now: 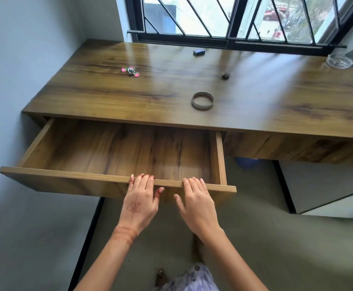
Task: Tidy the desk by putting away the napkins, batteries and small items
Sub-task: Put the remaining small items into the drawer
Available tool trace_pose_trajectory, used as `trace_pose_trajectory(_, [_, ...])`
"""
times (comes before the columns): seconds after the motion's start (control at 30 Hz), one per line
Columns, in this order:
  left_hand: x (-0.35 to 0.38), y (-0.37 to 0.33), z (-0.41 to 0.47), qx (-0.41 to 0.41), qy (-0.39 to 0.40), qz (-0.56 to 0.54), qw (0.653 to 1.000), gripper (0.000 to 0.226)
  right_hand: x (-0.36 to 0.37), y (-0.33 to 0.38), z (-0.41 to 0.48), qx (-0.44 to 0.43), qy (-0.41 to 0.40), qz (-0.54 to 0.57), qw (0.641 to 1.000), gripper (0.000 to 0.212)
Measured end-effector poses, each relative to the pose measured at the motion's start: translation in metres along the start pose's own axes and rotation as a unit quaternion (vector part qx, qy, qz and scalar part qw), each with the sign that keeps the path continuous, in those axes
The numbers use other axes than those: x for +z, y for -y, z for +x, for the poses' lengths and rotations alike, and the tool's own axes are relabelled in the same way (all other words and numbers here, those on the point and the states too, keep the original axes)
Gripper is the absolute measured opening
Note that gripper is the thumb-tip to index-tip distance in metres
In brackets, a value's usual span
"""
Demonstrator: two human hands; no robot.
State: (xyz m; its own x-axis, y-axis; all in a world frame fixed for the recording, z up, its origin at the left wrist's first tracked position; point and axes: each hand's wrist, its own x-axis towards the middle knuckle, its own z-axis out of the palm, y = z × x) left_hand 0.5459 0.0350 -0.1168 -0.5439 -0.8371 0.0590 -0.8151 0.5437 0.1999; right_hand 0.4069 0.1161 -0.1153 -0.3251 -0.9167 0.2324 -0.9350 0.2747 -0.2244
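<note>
Wooden desk (100,95) is carrying a pink spinner (130,71) at eleven o'clock from the hands and a tape ring (202,101) at one. Both the left hand (140,202) and the right hand (196,201) are hooking curled fingers over the front edge of the open drawer (77,174).

Brown wood-grain desk (100,89); pink-and-green spinner (130,71); grey ring (202,101).
</note>
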Motion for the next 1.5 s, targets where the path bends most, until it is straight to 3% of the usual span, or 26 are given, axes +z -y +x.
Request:
trace_pose_trajectory(0.53, [-0.001,0.003,-0.031,0.011,0.02,-0.012,1.0,0.065,-0.01,0.01,-0.027,0.016,0.046,0.015,0.999,0.049])
trace_pose_trajectory(0.73, [-0.009,0.002,-0.018,0.025,0.032,-0.032,0.999,0.067,-0.027,0.01,-0.015,0.027,0.111,0.063,0.991,0.052])
trace_pose_trajectory(0.93, [-0.025,-0.003,0.055,0.032,-0.012,-0.071,0.997,0.079,-0.043,-0.006,0.053,0.066,0.053,0.155,0.984,0.056])
trace_pose_trajectory(1.07, [-0.04,-0.004,0.12,0.048,-0.011,-0.06,0.997,0.09,-0.037,-0.032,0.126,0.118,0.01,0.156,0.981,0.057])
trace_pose_trajectory(1.23, [-0.045,-0.002,0.198,0.044,-0.003,-0.035,0.998,0.072,-0.022,-0.068,0.217,0.156,-0.012,0.14,0.978,0.071])
trace_pose_trajectory(1.5, [-0.021,0.023,0.256,0.015,0.046,-0.018,0.999,0.109,0.011,-0.102,0.288,0.186,0.016,0.127,0.974,0.092])
